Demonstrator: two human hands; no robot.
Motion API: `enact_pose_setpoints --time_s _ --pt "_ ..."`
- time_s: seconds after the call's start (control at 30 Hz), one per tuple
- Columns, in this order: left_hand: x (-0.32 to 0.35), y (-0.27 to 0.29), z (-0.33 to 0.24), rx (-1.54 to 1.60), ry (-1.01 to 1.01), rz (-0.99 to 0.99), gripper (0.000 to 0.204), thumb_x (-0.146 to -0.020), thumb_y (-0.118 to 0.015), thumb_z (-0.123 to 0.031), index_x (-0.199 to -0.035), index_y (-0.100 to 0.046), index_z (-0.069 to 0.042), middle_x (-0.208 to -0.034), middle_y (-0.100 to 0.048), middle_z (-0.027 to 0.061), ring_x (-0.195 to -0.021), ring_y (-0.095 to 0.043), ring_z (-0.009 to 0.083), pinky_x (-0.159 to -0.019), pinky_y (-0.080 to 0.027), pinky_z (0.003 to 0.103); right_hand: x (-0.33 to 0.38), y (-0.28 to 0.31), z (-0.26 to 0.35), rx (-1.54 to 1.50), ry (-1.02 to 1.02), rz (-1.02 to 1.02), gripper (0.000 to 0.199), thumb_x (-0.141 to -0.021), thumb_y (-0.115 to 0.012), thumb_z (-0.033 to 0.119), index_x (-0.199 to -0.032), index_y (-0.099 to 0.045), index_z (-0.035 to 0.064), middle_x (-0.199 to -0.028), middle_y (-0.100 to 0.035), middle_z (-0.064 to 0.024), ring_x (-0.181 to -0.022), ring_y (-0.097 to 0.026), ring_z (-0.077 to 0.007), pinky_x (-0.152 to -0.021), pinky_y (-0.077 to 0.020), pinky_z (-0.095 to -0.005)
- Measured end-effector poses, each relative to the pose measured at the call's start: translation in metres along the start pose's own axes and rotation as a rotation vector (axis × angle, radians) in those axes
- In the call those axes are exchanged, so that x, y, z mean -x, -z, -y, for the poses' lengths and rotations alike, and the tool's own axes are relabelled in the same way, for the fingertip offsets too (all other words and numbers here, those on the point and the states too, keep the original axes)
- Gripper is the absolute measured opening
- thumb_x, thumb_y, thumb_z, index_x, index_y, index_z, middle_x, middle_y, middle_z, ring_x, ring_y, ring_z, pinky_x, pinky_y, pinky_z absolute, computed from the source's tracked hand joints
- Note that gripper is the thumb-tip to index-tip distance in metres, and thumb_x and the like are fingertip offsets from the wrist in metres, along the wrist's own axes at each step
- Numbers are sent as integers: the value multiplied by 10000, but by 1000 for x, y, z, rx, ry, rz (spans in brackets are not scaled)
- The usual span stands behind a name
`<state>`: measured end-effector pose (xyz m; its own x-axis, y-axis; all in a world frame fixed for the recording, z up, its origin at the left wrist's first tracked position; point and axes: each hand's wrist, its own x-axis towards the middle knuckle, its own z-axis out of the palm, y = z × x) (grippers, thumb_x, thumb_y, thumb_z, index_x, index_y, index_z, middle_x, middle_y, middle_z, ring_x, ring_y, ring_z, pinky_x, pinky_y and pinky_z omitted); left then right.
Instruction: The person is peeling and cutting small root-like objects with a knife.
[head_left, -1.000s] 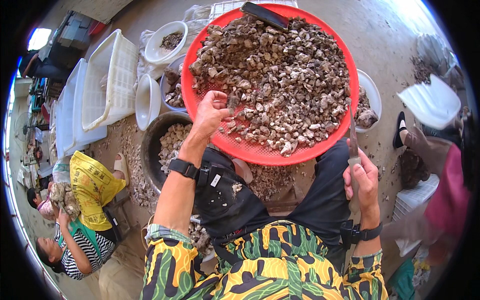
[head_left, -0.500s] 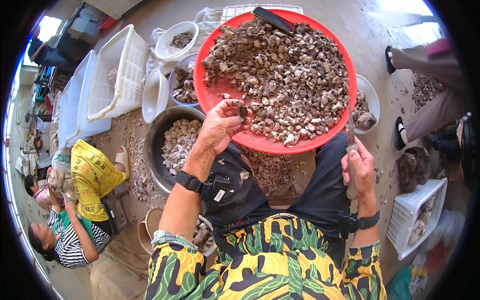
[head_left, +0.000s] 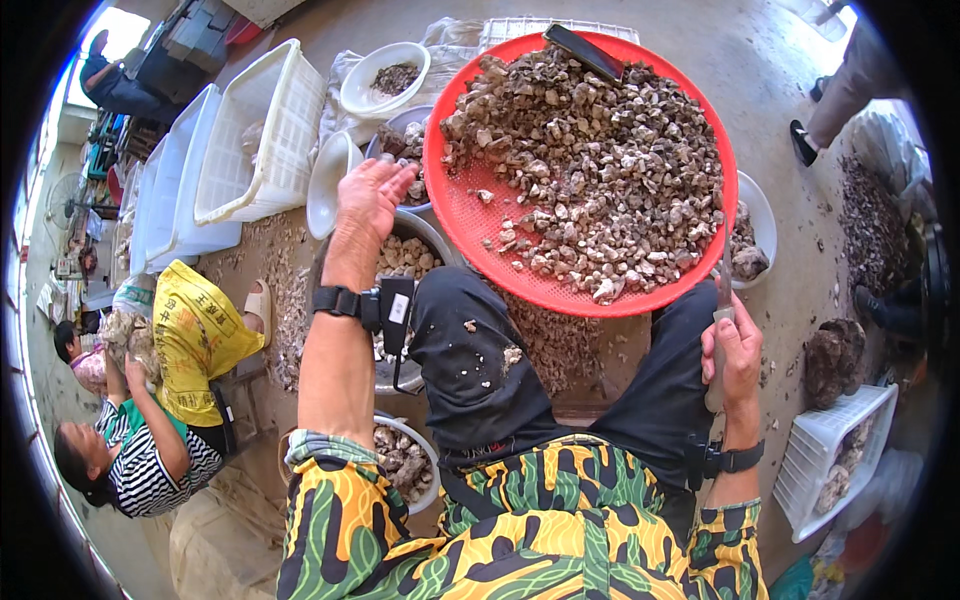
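My left hand (head_left: 375, 195) is over the rim of a pale bowl of dark brown chunks (head_left: 408, 140), its fingers stretched out toward them. I see nothing clearly held in it. My right hand (head_left: 735, 355) grips the pale handle of a knife (head_left: 723, 318), blade pointing up beside the red tray's edge. The round, perforated red tray (head_left: 465, 215) rests at my knees, heaped with small brown-and-whitish cut pieces (head_left: 620, 170). Below my left forearm, partly hidden, stands a dark basin (head_left: 440, 238) of paler pieces (head_left: 405, 257).
A black phone (head_left: 583, 52) lies on the tray's far rim. White plastic crates (head_left: 285, 120) and white bowls (head_left: 385, 80) stand to the left. Another person in a striped top (head_left: 150, 470) sits at left, handling a large clump. At right are a dark lump (head_left: 835, 362) and a white basket (head_left: 835, 460).
My left hand has moved from the tray's near-left edge, where it pinched a dark piece, up and left to the bowl of chunks. My right hand still holds the knife.
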<state>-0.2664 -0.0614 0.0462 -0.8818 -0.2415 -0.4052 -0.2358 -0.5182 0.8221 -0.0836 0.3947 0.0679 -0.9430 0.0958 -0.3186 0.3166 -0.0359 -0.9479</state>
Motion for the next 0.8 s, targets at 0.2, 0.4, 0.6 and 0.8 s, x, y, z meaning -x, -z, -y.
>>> enact_pose_setpoints --time_s 0.2,0.4,0.6,0.8 --pt "14 -44 61 -514 217 200 255 -882 -614 -56 -1110 -553 42 -906 -664 121 -748 -663 200 -647 -554 293 -1 -3 4 3 -28 -1 543 -947 -480 224 -1433 -359 15 -623 -515 -22 -406 -425 -65 -365 -357 -196" --pt "-35 -51 86 -1207 53 178 221 -799 -673 -69 -990 -634 36 -814 -671 112 -696 -653 182 -635 -533 306 -1 1 7 -22 -64 -14 537 -940 -467 203 -1436 -360 27 -621 -516 -25 -413 -434 -70 -377 -368 -200" --pt "-54 -53 111 -1719 -202 203 270 -697 -728 -156 -906 -685 9 -878 -688 181 -829 -669 281 -778 -525 376 -1 4 10 -75 -105 -21 529 -949 -466 212 -1434 -361 29 -624 -520 -29 -419 -438 -73 -381 -372 -199" --pt "-33 -80 112 -1725 -128 470 244 -675 -728 -164 -850 -688 0 -835 -681 183 -815 -668 297 -746 -522 384 -3 6 12 -73 -106 3 527 -951 -464 213 -1434 -362 29 -624 -516 -28 -426 -438 -72 -386 -374 -198"
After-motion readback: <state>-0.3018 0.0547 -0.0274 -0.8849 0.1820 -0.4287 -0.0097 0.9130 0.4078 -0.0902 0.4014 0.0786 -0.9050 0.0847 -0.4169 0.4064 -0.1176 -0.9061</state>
